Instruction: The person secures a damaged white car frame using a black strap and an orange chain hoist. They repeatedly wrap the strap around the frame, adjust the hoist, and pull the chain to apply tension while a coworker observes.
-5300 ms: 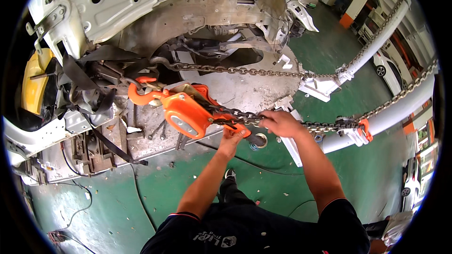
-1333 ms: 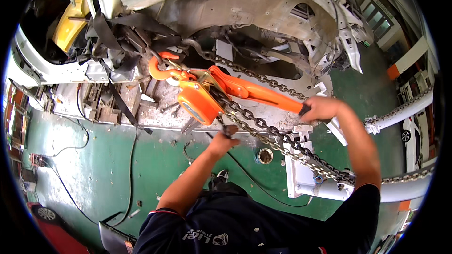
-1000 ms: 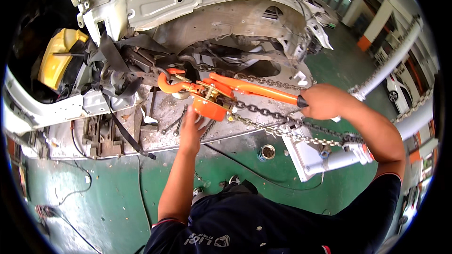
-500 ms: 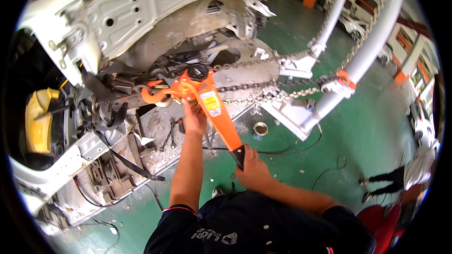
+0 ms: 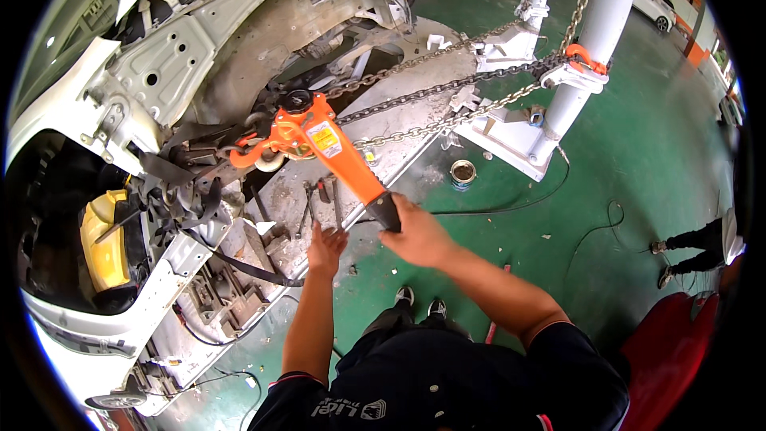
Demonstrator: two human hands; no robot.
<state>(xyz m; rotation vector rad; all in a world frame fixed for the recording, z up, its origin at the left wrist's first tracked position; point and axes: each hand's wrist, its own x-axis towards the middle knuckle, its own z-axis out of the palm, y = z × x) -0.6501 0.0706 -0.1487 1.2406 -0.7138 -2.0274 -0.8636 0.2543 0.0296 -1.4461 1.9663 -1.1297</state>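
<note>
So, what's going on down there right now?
The person's right hand grips the black end of the lever on an orange hoist. The left hand is off the hoist, fingers spread, close to some tools. Chains run from the hoist to a white post on the right.

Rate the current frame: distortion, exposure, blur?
Head view, right edge: fisheye tips another person's legs sideways; head view, left: car opening sinks near black while lower-left bodywork almost washes out; head view, middle: orange lever hoist looks fairly sharp.
</note>
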